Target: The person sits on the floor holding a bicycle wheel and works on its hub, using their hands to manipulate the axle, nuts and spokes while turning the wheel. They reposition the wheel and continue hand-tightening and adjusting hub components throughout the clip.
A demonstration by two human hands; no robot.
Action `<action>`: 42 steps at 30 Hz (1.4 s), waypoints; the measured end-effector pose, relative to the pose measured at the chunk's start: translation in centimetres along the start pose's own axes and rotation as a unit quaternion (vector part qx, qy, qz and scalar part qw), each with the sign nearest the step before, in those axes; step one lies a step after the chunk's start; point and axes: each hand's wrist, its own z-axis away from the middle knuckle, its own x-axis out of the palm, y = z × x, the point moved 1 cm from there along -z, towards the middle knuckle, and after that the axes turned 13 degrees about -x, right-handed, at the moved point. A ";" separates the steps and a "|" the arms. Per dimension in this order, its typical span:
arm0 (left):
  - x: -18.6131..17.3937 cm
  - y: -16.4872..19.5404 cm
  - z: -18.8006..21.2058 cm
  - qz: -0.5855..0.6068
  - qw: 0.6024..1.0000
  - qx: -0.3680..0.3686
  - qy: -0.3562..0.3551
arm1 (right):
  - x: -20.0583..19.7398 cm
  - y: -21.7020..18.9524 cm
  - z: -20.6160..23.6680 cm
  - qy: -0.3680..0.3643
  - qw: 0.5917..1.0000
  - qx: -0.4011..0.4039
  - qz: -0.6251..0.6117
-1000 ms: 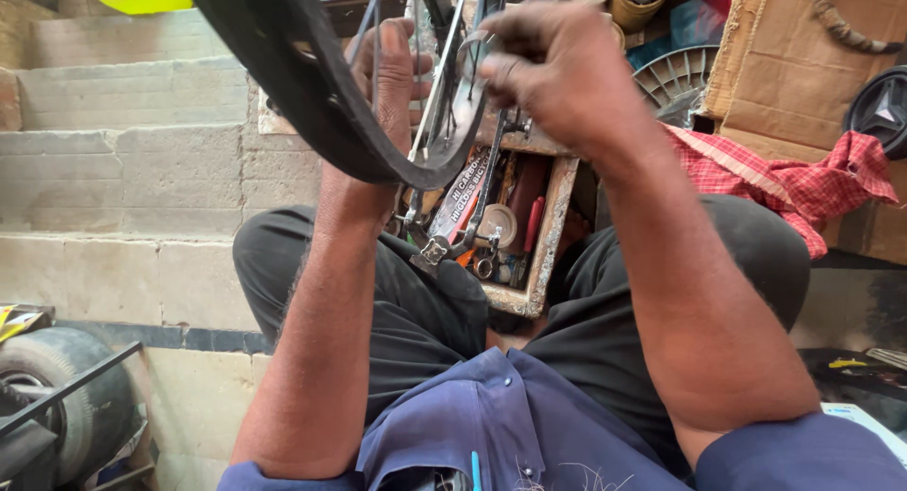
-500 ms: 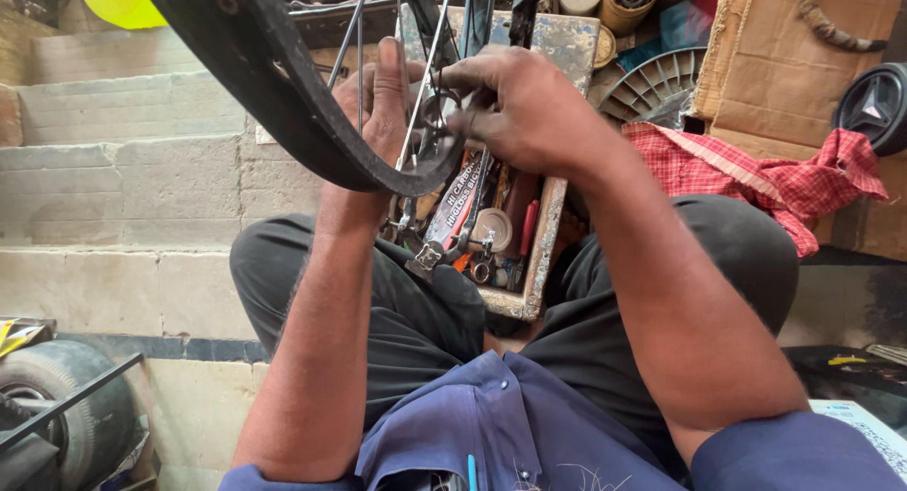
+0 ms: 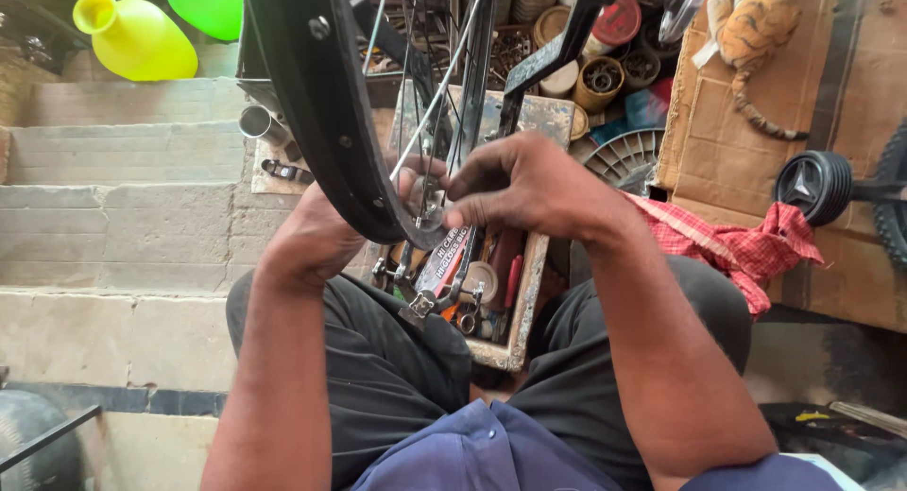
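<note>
Presently, in the head view, the bicycle wheel (image 3: 321,113) stands upright between the person's knees, its black rim low and just above the wooden tool tray (image 3: 524,302). The left hand (image 3: 326,231) sits behind the rim, its fingers hidden, so whether they grip cannot be told; the palm appears to brace the rim from the far side. The right hand (image 3: 534,189) is on the near side, its fingers pinched narrow on a small part at the foot of a spoke (image 3: 435,103), where the spoke meets the rim.

Judgement on the step: the pinch is best kept square to the spoke, turned in small amounts, with the bracing hand holding the rim from swinging; a slack brace would let the rim wander.

Packages and labels, placed from the wheel: directly below the rim, inside the tray, lies a narrow white-and-red printed packet (image 3: 444,264). To the right stands a brown cardboard box (image 3: 718,103). Beyond the rim sit round tins (image 3: 605,80), one with a red lid (image 3: 619,18). To the left rest yellow and green plastic vessels (image 3: 142,42).
</note>
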 end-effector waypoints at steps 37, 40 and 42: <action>2.5 -1.8 -2.1 -0.055 0.990 0.074 0.104 | -0.2 1.0 -0.3 0.014 1.000 0.015 -0.013; 2.5 -1.7 -2.1 -0.103 0.983 0.071 0.137 | 0.7 1.4 -0.6 0.078 0.988 0.085 -0.105; 2.5 -1.7 -2.3 -0.100 0.983 0.062 0.138 | 1.1 1.8 -1.0 0.082 0.992 0.069 -0.068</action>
